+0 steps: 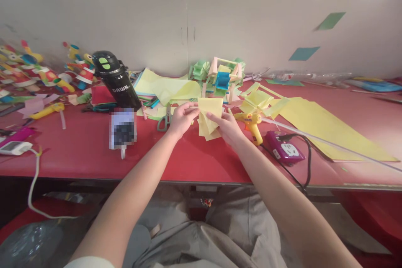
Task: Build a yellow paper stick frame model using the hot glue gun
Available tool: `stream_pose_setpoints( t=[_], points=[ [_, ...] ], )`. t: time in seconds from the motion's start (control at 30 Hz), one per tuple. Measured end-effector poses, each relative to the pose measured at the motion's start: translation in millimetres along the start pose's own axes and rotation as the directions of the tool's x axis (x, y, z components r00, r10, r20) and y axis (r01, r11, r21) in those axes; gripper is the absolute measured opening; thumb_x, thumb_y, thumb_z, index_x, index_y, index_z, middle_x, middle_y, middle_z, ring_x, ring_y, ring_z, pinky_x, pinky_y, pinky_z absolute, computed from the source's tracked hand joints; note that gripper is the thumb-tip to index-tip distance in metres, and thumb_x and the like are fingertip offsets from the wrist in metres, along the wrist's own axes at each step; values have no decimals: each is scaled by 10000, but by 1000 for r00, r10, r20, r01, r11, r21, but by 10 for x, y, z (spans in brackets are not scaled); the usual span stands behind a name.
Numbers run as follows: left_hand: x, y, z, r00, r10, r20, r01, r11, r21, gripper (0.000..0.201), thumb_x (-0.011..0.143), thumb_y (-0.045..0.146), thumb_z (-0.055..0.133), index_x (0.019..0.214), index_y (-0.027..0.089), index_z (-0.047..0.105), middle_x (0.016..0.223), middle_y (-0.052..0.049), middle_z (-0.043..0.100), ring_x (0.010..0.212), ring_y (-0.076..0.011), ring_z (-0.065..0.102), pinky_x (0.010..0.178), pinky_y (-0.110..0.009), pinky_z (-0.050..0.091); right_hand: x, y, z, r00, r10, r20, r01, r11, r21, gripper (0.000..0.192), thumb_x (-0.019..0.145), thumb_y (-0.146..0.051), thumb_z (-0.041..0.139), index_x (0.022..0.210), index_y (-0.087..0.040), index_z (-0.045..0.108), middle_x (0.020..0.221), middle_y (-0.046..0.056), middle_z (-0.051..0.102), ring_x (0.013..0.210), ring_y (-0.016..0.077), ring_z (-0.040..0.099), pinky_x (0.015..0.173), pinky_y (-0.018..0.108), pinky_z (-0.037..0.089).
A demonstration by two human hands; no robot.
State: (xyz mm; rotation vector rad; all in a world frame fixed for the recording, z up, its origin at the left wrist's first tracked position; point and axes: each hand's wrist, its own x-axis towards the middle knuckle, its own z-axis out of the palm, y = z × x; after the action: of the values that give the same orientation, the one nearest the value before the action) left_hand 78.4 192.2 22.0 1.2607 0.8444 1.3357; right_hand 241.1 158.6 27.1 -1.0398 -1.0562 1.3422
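Observation:
Above the red table, both hands hold a small piece of folded yellow paper (211, 106) with loose flaps at its bottom. My left hand (182, 119) pinches at its left edge, where a thin pale strip or stick shows between the fingertips. From the right, my right hand (230, 127) grips the paper, thumb lying across its front. Close to my left hand lie green-handled scissors (163, 123). A yellow hot glue gun (251, 125) rests just right of my right hand. Behind the paper stands a wooden stick frame (222, 76) with blue and green folded paper.
A black bottle (117, 81) and a blurred-out device (122, 129) stand left. Several colourful toy figures (47, 71) crowd the far left. Right are a purple power socket (285, 148) with a cable, yellow sheets (333, 130) and a long clear glue stick (329, 140). A white partition (251, 21) closes the back.

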Motion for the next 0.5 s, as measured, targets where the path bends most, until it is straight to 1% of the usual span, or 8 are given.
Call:
stream_pose_setpoints(
  t=[0.1, 0.23, 0.4, 0.5],
  points=[
    [-1, -6, -6, 1000, -1, -12, 1, 999, 37, 307, 710, 324, 764, 969, 169, 708, 861, -56, 760, 781, -178, 702, 746, -295, 555, 7, 29, -10, 1000, -14, -2, 13, 1000, -22, 448, 590, -478, 863, 882, -154, 758, 910, 115, 764, 822, 276, 718, 709, 366, 573],
    [-1, 17, 12, 999, -10, -38, 12, 999, 43, 283, 686, 305, 764, 926, 165, 715, 812, -49, 753, 763, -177, 697, 729, -292, 547, 11, 47, -16, 999, -36, -15, 34, 995, -95, 429, 587, -468, 861, 838, -135, 758, 856, 116, 760, 769, 265, 712, 660, 349, 552],
    [20, 58, 33, 991, -30, -132, 29, 999, -16, 246, 647, 274, 757, 855, 153, 704, 749, -44, 737, 723, -197, 704, 711, -323, 555, 17, 35, -23, 997, -70, 36, 75, 985, -157, 419, 605, -504, 833, 809, -146, 752, 807, 93, 745, 723, 227, 679, 640, 330, 527],
    [41, 68, 12, 979, -36, -199, 18, 996, -92, 237, 613, 250, 762, 820, 153, 698, 782, -44, 739, 772, -209, 712, 753, -339, 563, 31, 37, -39, 996, -87, 9, 86, 971, -224, 395, 624, -525, 816, 740, -157, 733, 737, 67, 713, 660, 181, 627, 611, 305, 488]
  ],
)
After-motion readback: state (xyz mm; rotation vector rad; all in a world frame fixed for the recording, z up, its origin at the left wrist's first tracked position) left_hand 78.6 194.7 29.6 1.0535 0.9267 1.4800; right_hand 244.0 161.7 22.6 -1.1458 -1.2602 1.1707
